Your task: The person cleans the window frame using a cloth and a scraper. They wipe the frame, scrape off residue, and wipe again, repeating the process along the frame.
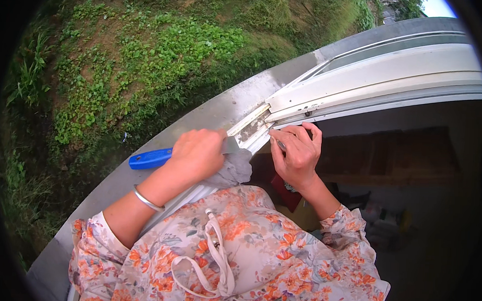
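My left hand [199,153] is closed around a scraper with a blue handle [150,159]. Its flat metal blade [231,145] pokes out past my knuckles, close to the dirty window track [254,127]. A crumpled grey cloth [233,169] lies under and beside that hand, on the white frame. My right hand [298,153] is closed in a pinch at the inner edge of the track. Something small and greyish [281,146] shows between its fingers, too little of it to name. Dirt and worn patches mark the exposed piece of track.
A white sliding window sash [373,78] stands to the right of the track. Outside runs a grey concrete ledge [221,104], with green plants [164,50] on the ground beyond. The dark room interior [391,157] lies at right, where a red object [286,194] shows below my right hand.
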